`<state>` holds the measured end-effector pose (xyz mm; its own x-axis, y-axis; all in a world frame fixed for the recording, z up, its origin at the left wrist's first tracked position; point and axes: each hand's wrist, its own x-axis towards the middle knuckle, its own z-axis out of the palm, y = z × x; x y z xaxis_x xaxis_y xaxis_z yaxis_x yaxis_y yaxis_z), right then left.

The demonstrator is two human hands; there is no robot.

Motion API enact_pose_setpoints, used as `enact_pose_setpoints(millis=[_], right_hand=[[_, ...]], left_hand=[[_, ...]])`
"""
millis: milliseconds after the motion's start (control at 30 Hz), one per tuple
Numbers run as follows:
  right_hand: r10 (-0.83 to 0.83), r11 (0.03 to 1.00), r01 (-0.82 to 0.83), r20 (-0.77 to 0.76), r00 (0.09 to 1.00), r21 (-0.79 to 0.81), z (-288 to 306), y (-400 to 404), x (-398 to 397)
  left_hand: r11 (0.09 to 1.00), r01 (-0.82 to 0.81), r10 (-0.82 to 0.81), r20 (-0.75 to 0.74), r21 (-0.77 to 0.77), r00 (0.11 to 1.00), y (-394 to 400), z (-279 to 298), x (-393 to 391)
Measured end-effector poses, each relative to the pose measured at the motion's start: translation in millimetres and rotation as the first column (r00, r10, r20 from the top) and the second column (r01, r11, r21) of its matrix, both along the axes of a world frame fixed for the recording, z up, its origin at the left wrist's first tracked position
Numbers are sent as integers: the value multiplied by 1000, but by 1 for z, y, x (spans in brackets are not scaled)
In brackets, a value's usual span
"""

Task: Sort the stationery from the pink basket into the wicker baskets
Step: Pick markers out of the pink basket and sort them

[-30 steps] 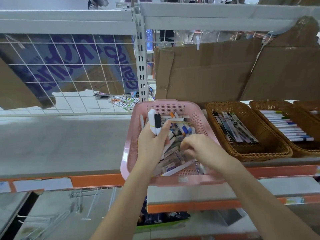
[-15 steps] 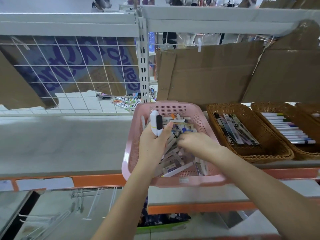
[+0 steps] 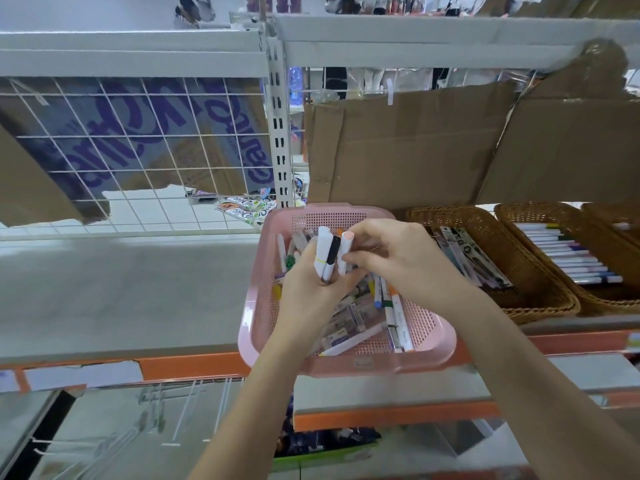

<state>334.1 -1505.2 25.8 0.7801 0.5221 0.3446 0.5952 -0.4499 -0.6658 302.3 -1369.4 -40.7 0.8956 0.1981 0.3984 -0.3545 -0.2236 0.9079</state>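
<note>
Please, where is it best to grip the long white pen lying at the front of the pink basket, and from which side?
Probably pinch the long white pen near its raised right end, coming from above. It lies slanted on top of the pile in the pink basket, so nothing covers it, and the front wall blocks a low approach.

Brown cardboard (image 3: 415,147) behind wire grid (image 3: 138,150)

Grey shelf (image 3: 121,292) with an orange front edge, bearing a pink basket (image 3: 429,337) that overhangs that edge. Just right of the pink basket, a wicker basket (image 3: 540,306) of packaged pens; right of that, touching, a second wicker basket (image 3: 609,299) of white markers. Far right, part of a third wicker basket (image 3: 620,216).
</note>
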Motion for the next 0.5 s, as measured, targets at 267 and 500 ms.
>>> enact_pose_setpoints(millis=[267, 500], right_hand=[[-62, 997, 66, -86, 994, 48, -3, 6, -6], [-12, 996, 21, -96, 995, 91, -5, 7, -6]], left_hand=[[995, -83, 79, 94, 47, 992, -1, 2, 1], [999, -47, 47, -3, 26, 999, -1, 0, 2]])
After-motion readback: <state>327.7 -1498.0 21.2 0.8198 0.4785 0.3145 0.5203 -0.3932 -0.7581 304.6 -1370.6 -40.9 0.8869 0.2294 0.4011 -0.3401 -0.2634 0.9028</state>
